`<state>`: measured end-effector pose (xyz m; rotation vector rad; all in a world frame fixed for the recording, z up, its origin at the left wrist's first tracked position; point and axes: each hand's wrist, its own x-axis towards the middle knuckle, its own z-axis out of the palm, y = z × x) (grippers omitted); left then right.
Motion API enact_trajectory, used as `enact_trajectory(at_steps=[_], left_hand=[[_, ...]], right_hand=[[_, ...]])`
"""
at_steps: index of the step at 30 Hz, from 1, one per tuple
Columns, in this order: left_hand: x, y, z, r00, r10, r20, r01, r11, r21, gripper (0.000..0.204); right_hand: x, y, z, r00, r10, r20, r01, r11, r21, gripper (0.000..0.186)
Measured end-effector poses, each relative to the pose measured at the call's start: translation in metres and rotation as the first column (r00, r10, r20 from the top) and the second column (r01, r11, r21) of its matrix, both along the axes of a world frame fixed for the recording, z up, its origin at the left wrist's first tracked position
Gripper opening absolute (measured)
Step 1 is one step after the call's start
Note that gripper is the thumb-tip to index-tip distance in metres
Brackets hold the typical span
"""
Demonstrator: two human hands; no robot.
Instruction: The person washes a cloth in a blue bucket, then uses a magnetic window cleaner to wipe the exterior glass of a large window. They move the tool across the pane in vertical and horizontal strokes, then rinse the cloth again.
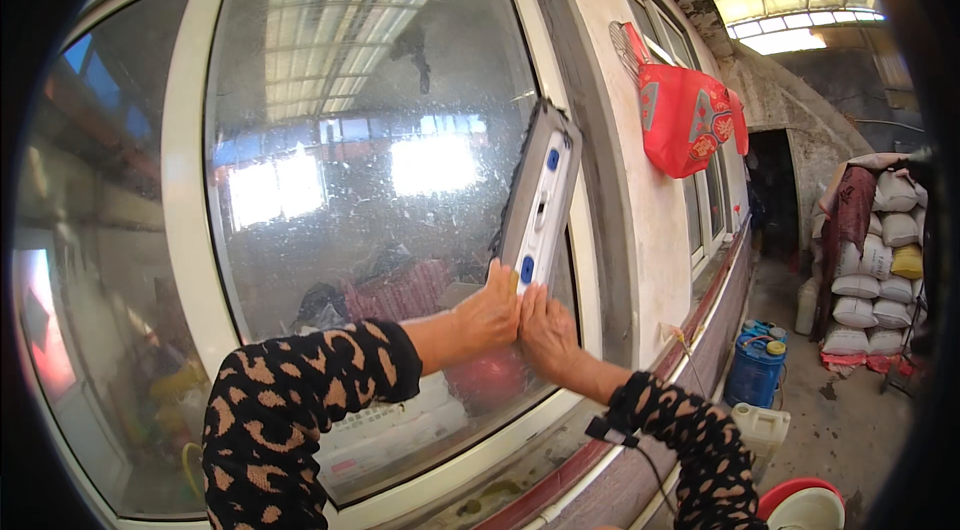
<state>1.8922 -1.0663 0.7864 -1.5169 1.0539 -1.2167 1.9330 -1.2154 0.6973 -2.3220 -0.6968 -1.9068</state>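
Observation:
A flat mop head [545, 195] leans against the right side of a window pane [350, 170]. It has a grey and white plate, two blue buttons and a dark fringe along its edge. Its upper end reaches over the white window frame [190, 145]. My left hand [486, 316] is closed around the mop head's lower end. Right beside it, my right hand [550, 332] grips the same end with bent fingers. Spots and streaks mark the glass, which also reflects bright windows and a roof.
A red bag [690, 120] hangs on the wall to the right. Beyond it are a blue jug [755, 370], a cream jerrycan [760, 427], a basin [808, 510] and stacked white sacks [855, 287]. Below the window runs a ledge [480, 502]. A black cable [650, 465] dangles by my right forearm.

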Motion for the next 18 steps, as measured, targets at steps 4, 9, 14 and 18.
enact_trajectory(at_steps=[4,9,14,18], left_hand=[[-0.027,0.025,-0.035,0.995,0.094,-0.024,-0.090,0.988,0.124,0.035],[-0.020,0.044,-0.010,0.996,0.004,0.092,-0.015,0.992,0.122,0.037],[0.012,0.040,0.071,0.991,-0.043,0.130,0.032,0.996,0.084,0.032],[0.029,0.021,0.145,0.965,-0.019,0.260,0.008,0.999,0.043,0.025]], right_hand=[[-0.026,0.032,-0.044,0.994,0.032,-0.107,-0.030,0.999,0.023,0.067],[-0.027,0.052,-0.026,0.994,0.013,-0.107,-0.011,1.000,0.025,0.079],[0.003,0.055,0.057,0.998,-0.012,-0.066,0.020,0.991,0.130,0.073],[0.035,0.037,0.137,0.998,0.033,0.056,-0.043,0.983,0.176,0.071]])
